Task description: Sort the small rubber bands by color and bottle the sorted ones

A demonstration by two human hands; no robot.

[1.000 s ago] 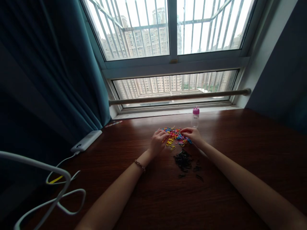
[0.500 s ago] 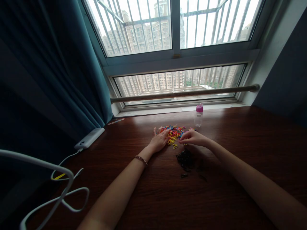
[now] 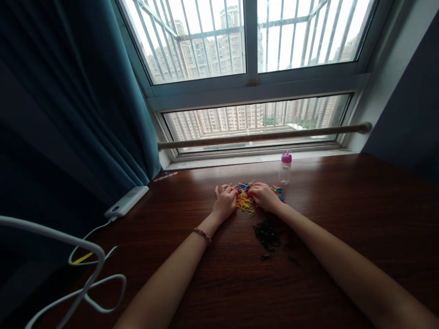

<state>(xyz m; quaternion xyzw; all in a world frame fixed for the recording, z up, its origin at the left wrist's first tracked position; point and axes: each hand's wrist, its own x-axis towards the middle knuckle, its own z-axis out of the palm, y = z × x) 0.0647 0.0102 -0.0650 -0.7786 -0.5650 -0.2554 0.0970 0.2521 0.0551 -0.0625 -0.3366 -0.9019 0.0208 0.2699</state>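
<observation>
A pile of small, loop-shaped coloured clips [image 3: 244, 202], mostly yellow, red and blue, lies on the dark wooden table [image 3: 192, 283]. At its left edge is my left hand [image 3: 225, 201], fingers bent inward and touching the clips; what they grip is hidden. My right hand [image 3: 265, 196] reaches over the pile from the right, its fingers curled together with red clips at the tips. More blue and green clips show just beyond that hand. Nearer to me sits a heap of small black pieces [image 3: 267, 234], too dark to name, with a few strays around it.
Behind the pile stands a clear bottle with a pink cap [image 3: 286, 168]. To the left lie a white power bank [image 3: 126, 201] and a looping white cable [image 3: 99, 251]. A blue curtain [image 3: 133, 114] hangs beside the window, whose metal rail [image 3: 260, 137] runs behind the table.
My right hand has moved left and slightly farther away, onto the middle of the pile. The fingers of my left hand have drawn in from a flatter spread. The view has tilted slightly.
</observation>
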